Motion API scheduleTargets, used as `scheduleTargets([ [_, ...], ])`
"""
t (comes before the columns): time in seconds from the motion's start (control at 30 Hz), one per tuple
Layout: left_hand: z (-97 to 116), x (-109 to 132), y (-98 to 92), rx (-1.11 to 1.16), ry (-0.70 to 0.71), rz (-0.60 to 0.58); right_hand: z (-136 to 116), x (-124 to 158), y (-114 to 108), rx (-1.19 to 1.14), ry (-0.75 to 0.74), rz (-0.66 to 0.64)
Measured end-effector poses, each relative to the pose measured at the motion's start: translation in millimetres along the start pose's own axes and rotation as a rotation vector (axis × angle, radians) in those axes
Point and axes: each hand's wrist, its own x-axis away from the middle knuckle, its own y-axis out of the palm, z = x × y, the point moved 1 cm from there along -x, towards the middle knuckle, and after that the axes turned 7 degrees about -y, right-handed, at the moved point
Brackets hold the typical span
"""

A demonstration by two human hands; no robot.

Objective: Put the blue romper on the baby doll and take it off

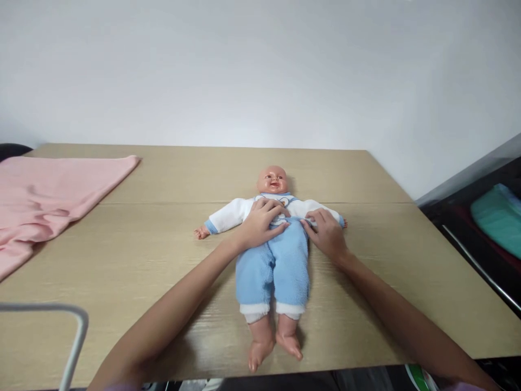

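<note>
A baby doll (273, 180) lies on its back on the table, head toward the wall and bare feet toward me. It wears a white top (230, 213) with blue cuffs and fuzzy blue pants (290, 266) with white hems. Across the doll's belly rests my left hand (264, 220), its fingers stretched over the top and the thumb apart near the waistband. My right hand (325, 232) is at the other side of the waist, thumb and fingers closed on the edge of the blue pants. Part of the doll's chest is covered by my left hand.
A pink cloth (61, 190) lies crumpled at the table's left. A white bent tube (77, 326) rises at the near left corner. Beyond the right edge of the wooden table (391, 282) is a dark item holding a teal cloth (497, 217). A wall stands behind.
</note>
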Motion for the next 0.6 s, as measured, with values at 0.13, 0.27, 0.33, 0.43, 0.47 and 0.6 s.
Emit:
scheduleTargets([
  [0.13,5,1,-3.0,-0.026,0.003,-0.005,25,8,-24,0.256,-0.062,0.064],
  [0.27,20,-1,-4.7,-0.072,0.01,0.04,70,26,-48,0.114,-0.073,-0.034],
  [0.33,29,-8,-1.2,-0.093,0.034,0.037,89,34,-53,-0.001,-0.011,-0.071],
  [0.43,41,-28,9.8,-0.132,0.087,-0.026,104,39,-52,-0.131,0.064,-0.117],
  [0.47,43,-36,14.4,-0.152,0.104,-0.057,105,39,-52,-0.165,0.077,-0.131],
  [0.6,49,-64,31.3,-0.273,0.113,-0.169,96,33,-53,-0.296,0.167,-0.086],
])
